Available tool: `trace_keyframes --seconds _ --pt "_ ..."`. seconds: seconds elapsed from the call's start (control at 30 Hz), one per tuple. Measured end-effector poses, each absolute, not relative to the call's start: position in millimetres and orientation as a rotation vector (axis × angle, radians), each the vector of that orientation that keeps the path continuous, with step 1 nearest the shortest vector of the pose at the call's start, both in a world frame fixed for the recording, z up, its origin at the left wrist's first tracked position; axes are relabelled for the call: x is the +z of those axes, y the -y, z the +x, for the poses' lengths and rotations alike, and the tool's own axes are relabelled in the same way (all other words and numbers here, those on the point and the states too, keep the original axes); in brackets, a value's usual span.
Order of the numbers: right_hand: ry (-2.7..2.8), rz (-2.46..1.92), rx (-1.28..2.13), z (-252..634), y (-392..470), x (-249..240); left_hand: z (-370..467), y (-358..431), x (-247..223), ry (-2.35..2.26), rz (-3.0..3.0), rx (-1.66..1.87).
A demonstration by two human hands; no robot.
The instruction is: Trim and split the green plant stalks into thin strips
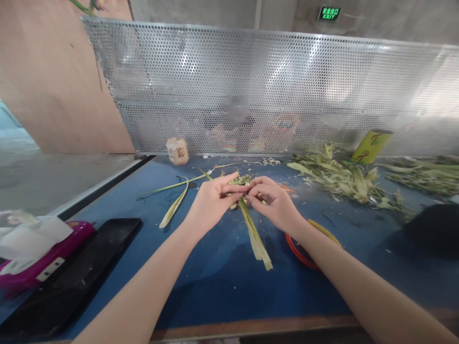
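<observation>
Fingers (238, 188) of both hands, each grip pinched nearly closed on the pale-green leaf strip (254, 231) above the blue counter (215, 286)

Head view: both hands on a green stalk, center of desk.

Left hand (218, 198) and right hand (270, 198) meet at the stalk (255, 234), fingertips close together, its flat end angled down toward the near edge of the blue desk (215, 282). Red ring (299, 251) partly under right forearm. Husk pile (340, 177) right, yellow-green can (372, 146) behind it, against the perforated panel (201, 86). Wrapped jar (177, 151) back left, loose leaf (175, 205) left of the hands. Black phone (71, 277) near left, beside magenta box (64, 248).
</observation>
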State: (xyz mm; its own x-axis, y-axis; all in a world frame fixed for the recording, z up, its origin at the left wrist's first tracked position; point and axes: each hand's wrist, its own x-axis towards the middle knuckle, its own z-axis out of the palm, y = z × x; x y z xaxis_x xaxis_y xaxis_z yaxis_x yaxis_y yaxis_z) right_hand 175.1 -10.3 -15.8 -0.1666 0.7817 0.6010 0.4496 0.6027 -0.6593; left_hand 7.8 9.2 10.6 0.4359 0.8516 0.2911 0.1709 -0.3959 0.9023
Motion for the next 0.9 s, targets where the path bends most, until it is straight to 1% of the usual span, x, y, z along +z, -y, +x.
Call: trace_keyframes --seconds 0.13,0.27,0.43,0.6,0.8,0.9 --pt "1.839 -0.934 0.145 172.4 14.7 -13.2 10.0 -6.0 13.2 -0.866 1.802 1.014" --pt "1.777 -0.926 0.07 167.1 18.5 -11.2 12.0 -3.6 14.1 -0.861 1.787 1.028" --pt "1.675 -0.942 0.33 164.0 18.9 -8.1 14.3 -3.8 12.3 -0.84 1.74 1.043" --pt "1.629 -0.931 0.403 167.1 16.6 -2.4 15.7 -3.8 11.8 -0.826 1.698 1.042" --pt "1.488 -1.063 0.664 171.2 9.5 -6.1 12.9 -4.0 11.8 -0.833 1.708 1.045" --pt "1.432 -1.039 0.8 172.1 7.5 -8.0 11.2 -4.2 13.0 -0.841 1.717 1.039"
